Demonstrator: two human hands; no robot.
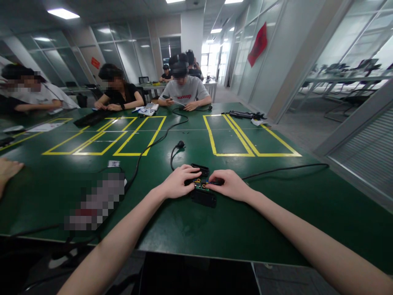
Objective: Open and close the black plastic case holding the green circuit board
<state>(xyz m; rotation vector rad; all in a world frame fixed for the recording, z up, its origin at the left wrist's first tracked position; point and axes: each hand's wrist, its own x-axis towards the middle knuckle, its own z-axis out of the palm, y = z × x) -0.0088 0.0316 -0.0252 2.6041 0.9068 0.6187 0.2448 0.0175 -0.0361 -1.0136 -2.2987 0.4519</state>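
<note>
The left hand (176, 182), half-open, has thumb and fingers around the left end of a circuit board (202, 186), long axis roughly along the table's (264, 229) near edge, around mid-length; the right hand (231, 184) pinches a black cable (285, 168) trailing toward the right edge.

My feed reads dim; ceiling lights (63, 13) and the far window (209, 52) burn out white; sheen lies on the green tabletop (172, 229); wide-angle stretch bends the edges; background soft; a pixelated patch (98, 198) masks detail.
</note>
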